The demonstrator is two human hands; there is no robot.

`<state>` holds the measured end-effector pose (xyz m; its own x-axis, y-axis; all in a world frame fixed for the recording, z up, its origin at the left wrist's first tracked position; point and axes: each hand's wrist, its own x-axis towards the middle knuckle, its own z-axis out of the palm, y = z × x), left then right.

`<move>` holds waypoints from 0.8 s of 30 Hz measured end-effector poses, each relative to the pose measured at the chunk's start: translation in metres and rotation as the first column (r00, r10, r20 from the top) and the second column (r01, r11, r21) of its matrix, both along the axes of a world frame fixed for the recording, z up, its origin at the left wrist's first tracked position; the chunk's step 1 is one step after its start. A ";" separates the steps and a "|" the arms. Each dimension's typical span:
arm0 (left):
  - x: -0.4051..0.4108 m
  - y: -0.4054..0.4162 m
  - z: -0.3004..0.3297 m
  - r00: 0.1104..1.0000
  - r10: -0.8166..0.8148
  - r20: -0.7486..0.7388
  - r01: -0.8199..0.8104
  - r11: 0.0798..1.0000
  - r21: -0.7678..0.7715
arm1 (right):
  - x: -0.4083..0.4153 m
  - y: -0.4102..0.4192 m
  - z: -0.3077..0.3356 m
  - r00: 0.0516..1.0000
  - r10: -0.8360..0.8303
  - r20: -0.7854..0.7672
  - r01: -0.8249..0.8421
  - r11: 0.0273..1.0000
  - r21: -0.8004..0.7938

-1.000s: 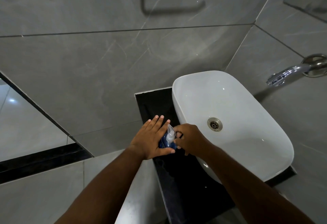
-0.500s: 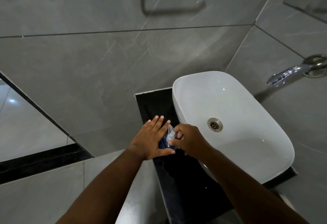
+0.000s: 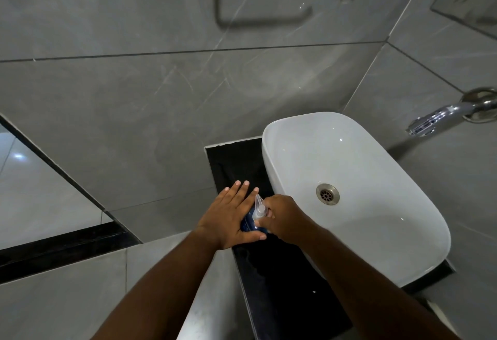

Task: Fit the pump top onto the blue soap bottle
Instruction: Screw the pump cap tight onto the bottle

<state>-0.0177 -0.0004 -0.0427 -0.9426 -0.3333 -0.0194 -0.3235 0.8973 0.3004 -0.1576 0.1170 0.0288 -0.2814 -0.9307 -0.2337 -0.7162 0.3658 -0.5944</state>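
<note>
Our left hand (image 3: 231,216), fingers straight, braced the blue soap bottle (image 3: 249,226) from nine o'clock; our right hand (image 3: 283,218) pinched the pump top (image 3: 258,209). Best, we judged: twist squarely, gently.

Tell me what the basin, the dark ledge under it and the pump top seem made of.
Basin: probably glazed ceramic, glossy white with bright highlights. Ledge: looks like polished black stone, faintly reflective. Pump top: likely clear plastic, since it is translucent.

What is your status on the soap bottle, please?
Left hand flat against blue soap bottle, bracing it. Right hand grips pump top, standing on the bottle. Nothing in the way.
</note>
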 end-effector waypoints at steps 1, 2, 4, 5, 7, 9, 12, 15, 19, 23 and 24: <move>0.000 0.000 -0.001 1.000 0.001 0.000 -0.001 1.000 0.007 | 0.002 0.001 -0.002 1.000 -0.024 0.011 0.024 1.000 -0.008; 0.000 0.000 -0.002 1.000 0.002 0.001 -0.002 1.000 0.013 | 0.004 0.001 -0.004 0.999 -0.053 0.006 0.053 0.998 -0.028; 0.000 -0.001 -0.003 1.000 -0.003 0.008 0.002 1.000 0.019 | 0.010 0.003 -0.008 0.993 -0.111 -0.031 0.108 0.990 -0.087; -0.001 -0.002 -0.003 1.000 -0.006 0.012 0.006 1.000 0.018 | 0.012 0.004 -0.008 0.991 -0.127 -0.039 0.122 0.986 -0.115; -0.001 -0.002 -0.002 1.000 -0.012 0.017 0.012 1.000 0.010 | 0.013 0.006 -0.007 0.994 -0.112 -0.008 0.110 0.985 -0.131; 0.000 -0.003 -0.001 1.000 -0.019 0.015 0.018 1.000 0.006 | 0.011 0.006 -0.003 0.998 -0.052 0.048 0.056 0.994 -0.093; 0.000 -0.004 0.000 1.000 -0.025 0.002 0.025 1.000 -0.001 | 0.006 0.001 0.003 0.997 -0.012 0.077 0.013 1.000 -0.015; 0.000 -0.004 0.000 0.999 -0.034 -0.011 0.034 0.999 0.005 | 0.004 -0.003 0.004 0.998 -0.021 0.060 0.020 1.000 0.011; 0.000 -0.003 -0.002 1.000 -0.024 -0.015 0.024 1.000 0.007 | 0.008 -0.001 -0.001 0.999 -0.045 -0.013 0.044 0.999 -0.024; -0.001 -0.007 0.000 0.999 -0.042 0.023 0.043 0.998 -0.053 | 0.017 0.002 0.000 0.993 -0.118 -0.016 0.116 0.990 -0.078; -0.001 -0.007 0.001 0.999 -0.044 0.027 0.045 0.997 -0.064 | 0.018 0.002 0.003 0.992 -0.127 -0.009 0.126 0.990 -0.055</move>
